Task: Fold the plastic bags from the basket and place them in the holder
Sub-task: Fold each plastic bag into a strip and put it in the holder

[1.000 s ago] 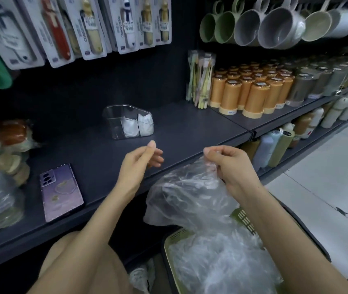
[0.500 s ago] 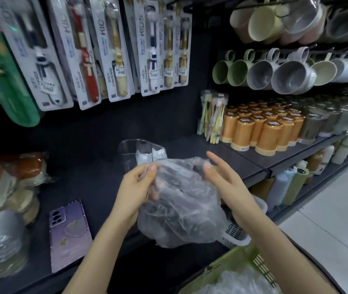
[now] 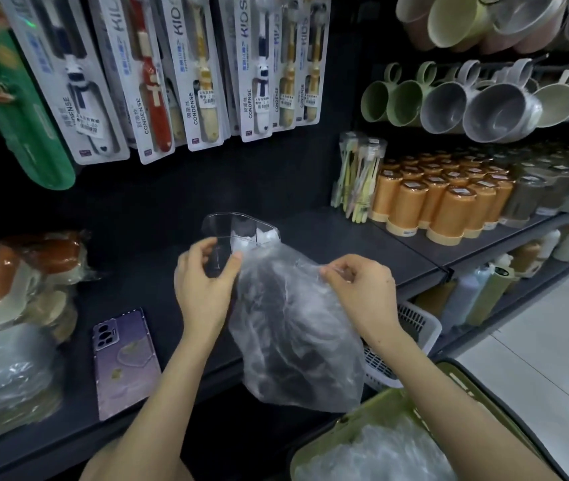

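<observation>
A crumpled clear plastic bag (image 3: 293, 328) hangs in front of the dark shelf, held by its top edge. My left hand (image 3: 203, 286) pinches its upper left corner; my right hand (image 3: 363, 289) pinches its upper right corner. Just behind my left hand stands the clear plastic holder (image 3: 238, 227) on the shelf, with white folded bags (image 3: 262, 236) inside. At the lower right is the green basket (image 3: 373, 407), with more clear bags (image 3: 380, 453) heaped in it.
A purple phone (image 3: 123, 362) lies on the shelf (image 3: 328, 237) to the left. Wrapped goods are stacked at far left, orange cups (image 3: 442, 199) and toothbrush packs at right. A white slotted basket (image 3: 415, 328) sits on the lower shelf. Packaged toothbrushes and mugs hang above.
The bag came up out of the basket to shelf height. My left hand took hold of it, and both hands now stretch its top edge apart. The view tilted upward.
</observation>
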A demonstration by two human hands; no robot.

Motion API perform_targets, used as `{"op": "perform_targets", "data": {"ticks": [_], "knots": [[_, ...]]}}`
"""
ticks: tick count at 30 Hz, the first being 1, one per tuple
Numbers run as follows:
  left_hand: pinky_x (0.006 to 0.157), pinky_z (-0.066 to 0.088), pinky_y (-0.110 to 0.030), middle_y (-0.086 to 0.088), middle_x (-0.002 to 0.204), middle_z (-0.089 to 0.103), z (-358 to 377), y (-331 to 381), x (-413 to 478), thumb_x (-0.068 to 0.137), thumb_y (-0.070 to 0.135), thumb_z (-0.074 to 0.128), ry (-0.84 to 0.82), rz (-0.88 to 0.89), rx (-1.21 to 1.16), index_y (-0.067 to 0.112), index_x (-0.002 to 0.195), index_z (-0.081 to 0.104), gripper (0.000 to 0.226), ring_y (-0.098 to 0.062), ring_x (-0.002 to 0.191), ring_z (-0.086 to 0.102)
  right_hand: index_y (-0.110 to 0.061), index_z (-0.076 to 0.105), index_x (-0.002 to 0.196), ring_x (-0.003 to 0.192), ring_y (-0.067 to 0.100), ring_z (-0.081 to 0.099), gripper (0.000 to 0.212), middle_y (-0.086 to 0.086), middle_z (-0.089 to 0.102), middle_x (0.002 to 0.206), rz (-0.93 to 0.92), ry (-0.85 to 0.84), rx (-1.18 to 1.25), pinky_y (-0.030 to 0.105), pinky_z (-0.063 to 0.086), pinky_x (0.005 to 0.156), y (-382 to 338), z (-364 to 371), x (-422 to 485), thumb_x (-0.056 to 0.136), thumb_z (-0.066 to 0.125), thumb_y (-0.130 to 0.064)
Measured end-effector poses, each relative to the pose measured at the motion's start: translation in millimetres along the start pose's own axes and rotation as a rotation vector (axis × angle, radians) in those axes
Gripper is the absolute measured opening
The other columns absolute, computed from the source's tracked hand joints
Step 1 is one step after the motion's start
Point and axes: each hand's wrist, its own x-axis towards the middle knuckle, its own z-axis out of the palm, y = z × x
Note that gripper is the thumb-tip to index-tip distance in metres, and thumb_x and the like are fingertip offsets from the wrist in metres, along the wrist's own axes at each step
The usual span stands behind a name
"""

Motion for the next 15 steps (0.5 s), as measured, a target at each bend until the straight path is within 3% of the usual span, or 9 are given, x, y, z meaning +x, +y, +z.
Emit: {"op": "perform_targets", "data": {"ticks": [3, 6, 8, 10, 13, 15], "knots": [[0.095, 0.042, -0.027, 0.016, 0.114, 0.059, 4, 18, -24, 0.075, 0.058, 0.058, -0.238, 0.300, -0.015, 0.044, 0.107, 0.058, 0.035, -0.005, 0.109, 0.053, -0.012, 0.070, 0.078, 0.074, 0.016, 0.061, 0.016, -0.001, 0.068, 0.074, -0.014, 0.001, -0.061, 0.030, 0.046, 0.065, -9, 0, 4, 0.087, 0.067, -0.026], [0.101, 0.034, -0.026, 0.033, 0.118, 0.053, 18, 28, -47, 0.072, 0.065, 0.058, -0.445, 0.446, 0.144, 0.051, 0.114, 0.051, 0.044, 0.003, 0.117, 0.046, -0.016, 0.070, 0.078, 0.072, 0.013, 0.061, 0.011, -0.010, 0.064, 0.069, -0.015, -0.046, 0.040, 0.031, 0.046, 0.068, -14, 1, 10, 0.084, 0.069, -0.025], [0.098, 0.035, -0.025, 0.034, 0.109, 0.056, 22, 27, -48, 0.071, 0.063, 0.062, -0.432, 0.420, 0.174, 0.049, 0.115, 0.053, 0.047, 0.006, 0.110, 0.049, -0.019, 0.070, 0.077, 0.065, 0.009, 0.059, 0.010, -0.011, 0.063, 0.065, 0.021, -0.087, 0.181, 0.025, 0.047, 0.064, -16, -2, 13, 0.083, 0.073, -0.027], [0.093, 0.040, -0.024, 0.028, 0.095, 0.063, 18, 25, -42, 0.075, 0.045, 0.073, -0.399, 0.347, 0.158, 0.046, 0.104, 0.061, 0.032, 0.006, 0.098, 0.055, -0.017, 0.072, 0.079, 0.058, 0.003, 0.056, 0.011, -0.013, 0.063, 0.060, 0.084, -0.144, 0.366, 0.019, 0.045, 0.059, -14, -7, 14, 0.084, 0.074, -0.027], [0.080, 0.043, -0.010, 0.021, 0.085, 0.070, 6, 22, -33, 0.081, 0.013, 0.075, -0.407, 0.197, 0.030, 0.036, 0.082, 0.070, 0.023, 0.006, 0.084, 0.062, -0.014, 0.073, 0.081, 0.061, 0.007, 0.058, 0.015, -0.007, 0.066, 0.062, 0.248, -0.188, 0.627, 0.028, 0.049, 0.065, -8, -17, 17, 0.083, 0.073, -0.029], [0.073, 0.044, -0.008, 0.017, 0.079, 0.072, -3, 23, -28, 0.083, 0.005, 0.071, -0.378, 0.082, -0.081, 0.023, 0.080, 0.073, 0.018, 0.005, 0.076, 0.062, -0.014, 0.074, 0.083, 0.066, 0.013, 0.059, 0.020, -0.001, 0.068, 0.070, 0.285, -0.214, 0.683, 0.030, 0.051, 0.069, -1, -26, 18, 0.081, 0.072, -0.034]]}}
